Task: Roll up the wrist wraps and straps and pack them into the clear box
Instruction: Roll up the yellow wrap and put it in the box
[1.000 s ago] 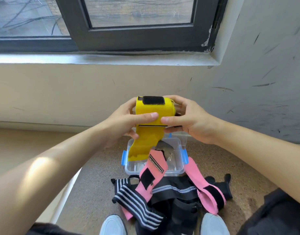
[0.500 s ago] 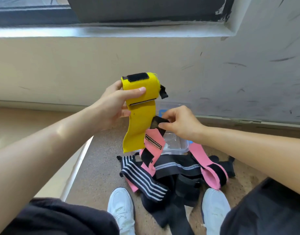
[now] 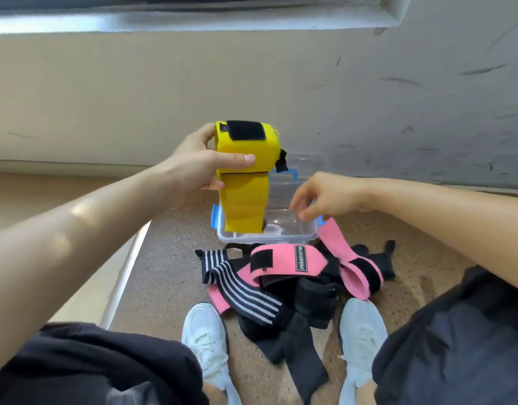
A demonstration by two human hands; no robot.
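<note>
Left hand (image 3: 199, 168) grips the part-rolled yellow wrist wrap (image 3: 246, 176), thumb across its front. The wrap's loose tail hangs over the clear box (image 3: 293, 235), which stands on the floor at its wall edge. My right hand (image 3: 325, 197) hovers apart above the box, fingers loosely bent, holding nothing. Pink straps (image 3: 287, 258) and black striped wraps (image 3: 246, 293) lie heaped between the box and my shoes (image 3: 206, 331).

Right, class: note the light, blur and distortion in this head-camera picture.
Head view: daylight puts a bright patch on the left forearm and bleaches the sill; the right hand is motion-blurred, the yellow wrap sharp; the wide lens enlarges the arms toward the edges.
</note>
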